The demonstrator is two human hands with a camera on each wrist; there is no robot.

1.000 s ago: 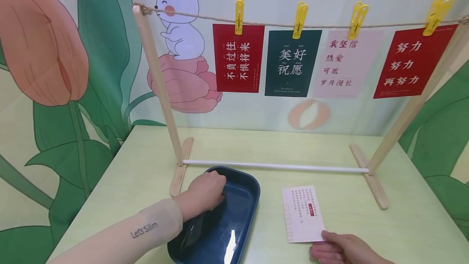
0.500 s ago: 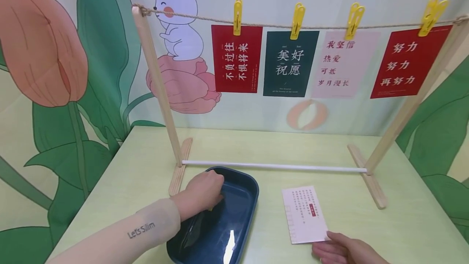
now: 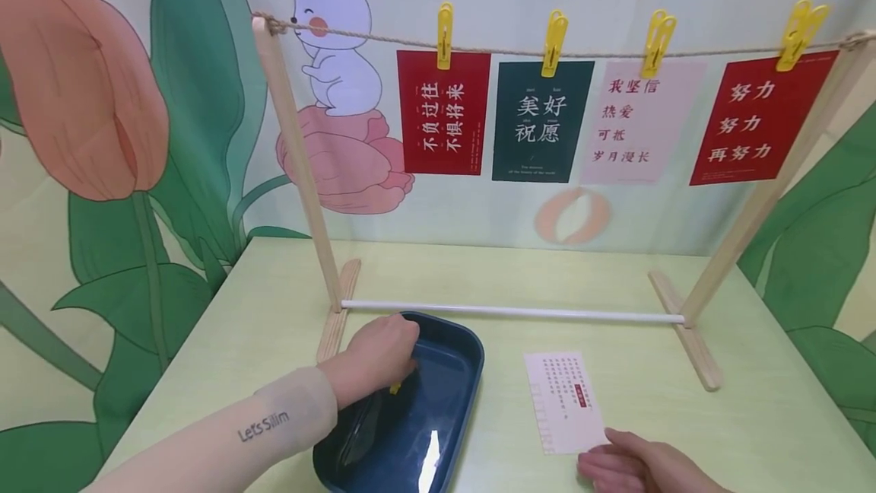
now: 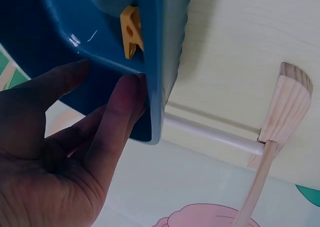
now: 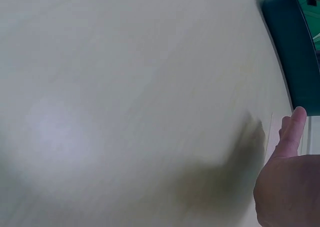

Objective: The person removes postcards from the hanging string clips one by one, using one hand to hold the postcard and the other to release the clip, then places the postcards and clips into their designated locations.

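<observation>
In the head view my left hand (image 3: 380,352) reaches down inside the dark blue tray (image 3: 448,409). The left wrist view shows its thumb and fingers apart, loosely bent, with nothing between them. A yellow clothespin (image 4: 131,31) lies in the tray just beyond those fingertips; a small bit of yellow shows below the hand in the head view. To the right of the tray, a pale pink card (image 3: 563,402) with printed characters lies on the table. My right hand (image 3: 646,464) is at its lower right corner, fingers extended and overlapping that corner.
A wooden rack with a white crossbar (image 3: 513,312) stands behind the tray. From its twine (image 3: 390,39) several cards hang by yellow clothespins, among them a dark green card (image 3: 544,122) and a red card (image 3: 443,112). A printed cloth (image 3: 493,215) forms the backdrop.
My right thumb, earlier on the card's lower right corner, has come off it, and the card lies flatter. My left hand stays in the tray, with more yellow showing beneath it.
</observation>
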